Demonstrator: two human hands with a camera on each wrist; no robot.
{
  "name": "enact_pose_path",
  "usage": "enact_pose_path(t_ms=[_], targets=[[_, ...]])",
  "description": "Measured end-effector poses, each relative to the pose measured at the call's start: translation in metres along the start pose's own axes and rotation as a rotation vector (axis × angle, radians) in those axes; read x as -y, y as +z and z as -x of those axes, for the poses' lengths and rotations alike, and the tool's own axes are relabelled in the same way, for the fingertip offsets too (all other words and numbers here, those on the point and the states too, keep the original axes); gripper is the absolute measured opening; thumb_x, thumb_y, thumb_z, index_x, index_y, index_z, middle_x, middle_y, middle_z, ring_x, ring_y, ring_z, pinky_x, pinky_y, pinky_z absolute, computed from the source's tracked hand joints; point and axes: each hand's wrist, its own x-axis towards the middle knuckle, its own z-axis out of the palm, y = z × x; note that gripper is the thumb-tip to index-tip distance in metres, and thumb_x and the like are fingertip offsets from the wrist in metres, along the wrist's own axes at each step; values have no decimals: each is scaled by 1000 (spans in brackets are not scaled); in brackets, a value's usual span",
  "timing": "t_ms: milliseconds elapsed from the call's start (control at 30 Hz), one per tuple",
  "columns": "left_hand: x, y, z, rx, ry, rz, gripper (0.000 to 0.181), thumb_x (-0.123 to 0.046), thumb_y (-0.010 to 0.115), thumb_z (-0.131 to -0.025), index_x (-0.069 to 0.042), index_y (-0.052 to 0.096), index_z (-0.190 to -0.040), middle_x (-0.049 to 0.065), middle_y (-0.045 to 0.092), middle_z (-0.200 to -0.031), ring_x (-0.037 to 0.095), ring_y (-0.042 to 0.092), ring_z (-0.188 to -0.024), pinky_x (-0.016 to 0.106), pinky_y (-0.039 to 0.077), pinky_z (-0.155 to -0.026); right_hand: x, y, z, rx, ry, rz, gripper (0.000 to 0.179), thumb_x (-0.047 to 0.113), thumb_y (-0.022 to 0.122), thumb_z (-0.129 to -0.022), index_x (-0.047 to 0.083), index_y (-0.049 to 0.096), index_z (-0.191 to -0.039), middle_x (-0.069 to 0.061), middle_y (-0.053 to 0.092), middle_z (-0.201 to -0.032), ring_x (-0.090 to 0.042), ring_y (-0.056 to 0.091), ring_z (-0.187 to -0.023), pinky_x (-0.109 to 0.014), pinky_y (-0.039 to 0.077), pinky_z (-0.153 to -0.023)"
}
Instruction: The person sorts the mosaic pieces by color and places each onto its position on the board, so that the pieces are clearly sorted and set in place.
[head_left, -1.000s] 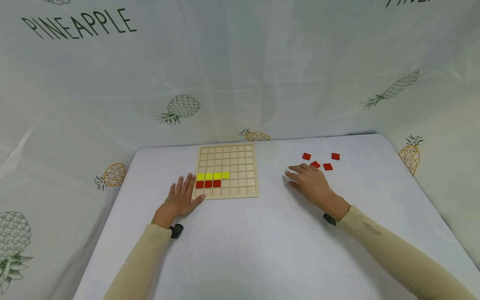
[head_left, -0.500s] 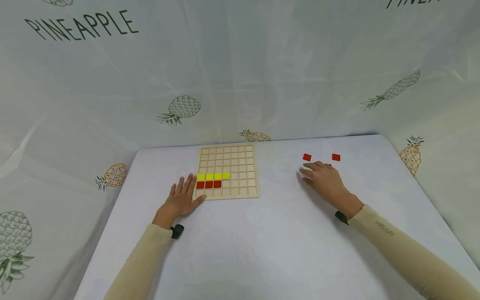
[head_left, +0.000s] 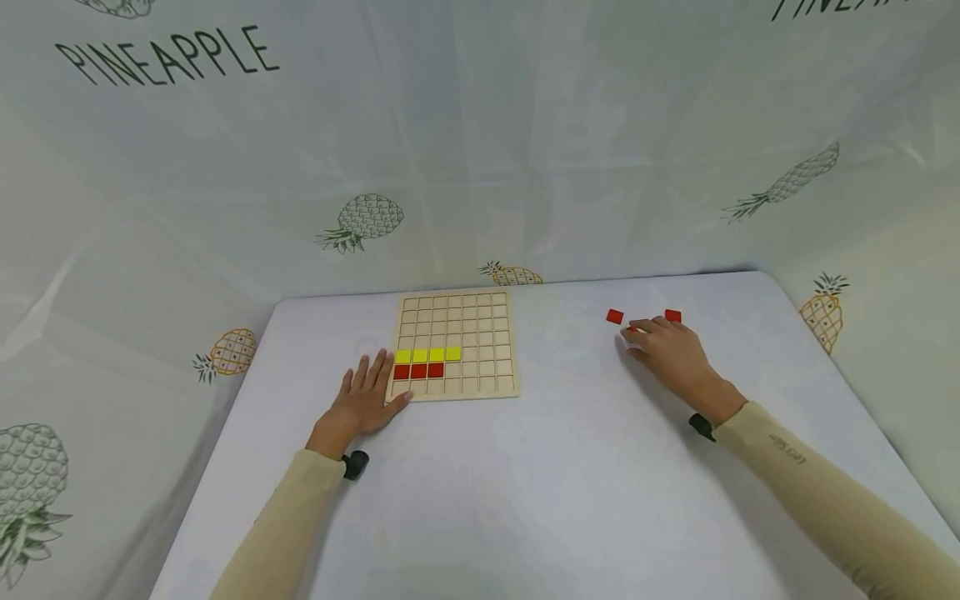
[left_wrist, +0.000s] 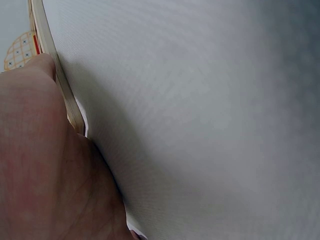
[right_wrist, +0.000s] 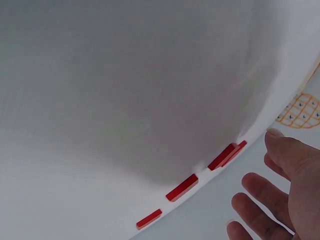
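Observation:
A square wooden grid board lies on the white table, with a row of several yellow tiles above three red tiles at its lower left. My left hand rests flat at the board's left side, its thumb over the lower left corner. In the left wrist view, the thumb lies against the board's edge. Over several loose red tiles hovers my right hand, partly covering them in the head view. The right wrist view has these loose tiles on the table, apart from the relaxed fingers.
Two loose red tiles, one to the left and one to the right, lie beyond the right hand. A pineapple-print sheet hangs behind the table's back edge. Dark wrist cameras are worn on both wrists.
My right hand has moved to the right, away from the board, over the loose red tiles, hiding part of them. The left hand has stayed in place at the board.

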Motion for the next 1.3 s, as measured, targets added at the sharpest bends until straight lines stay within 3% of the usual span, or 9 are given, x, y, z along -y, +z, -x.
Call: enact_pose_path(t_ms=[467,633,933,1067,1300], targets=[[-5,-3,5,7,-1,4,94,-54,49,-106,-1,2,-169,22,-3,-177,47,-7,-162,65,-4,-128,-19,6,-3,104,-8,1,40,3,81,-91,-1,73,-130,-26,71,-128,-45,67,-119,-63,57,-95],[-5,-4,7,13,-3,6,95,-56,48,-106,-2,2,-169,21,-3,-177,47,-7,-162,65,-5,-128,-23,8,-5,109,-50,18,39,2,80,-92,-1,73,-130,-25,72,-128,-45,68,-118,-61,58,-94],[0,1,2,4,4,3,95,-54,50,-107,-1,2,-169,21,-3,-177,48,-6,-162,66,-2,-128,-22,11,-8,76,-142,35,36,-4,82,-87,2,78,-122,-21,76,-116,-40,71,-107,-52,61,-89],[0,0,2,0,6,3,95,-54,50,-107,-1,2,-169,21,-3,-177,48,-6,-161,66,-2,-128,-22,10,-9,63,-147,42,32,-5,82,-87,3,80,-118,-17,77,-109,-37,71,-103,-49,61,-86],[-5,-5,5,15,-6,-3,95,-55,49,-107,-1,1,-169,21,-4,-177,47,-7,-162,65,-4,-128,-20,8,-12,113,-145,113,34,-5,84,-85,3,80,-117,-17,75,-103,-36,69,-101,-49,61,-85]])
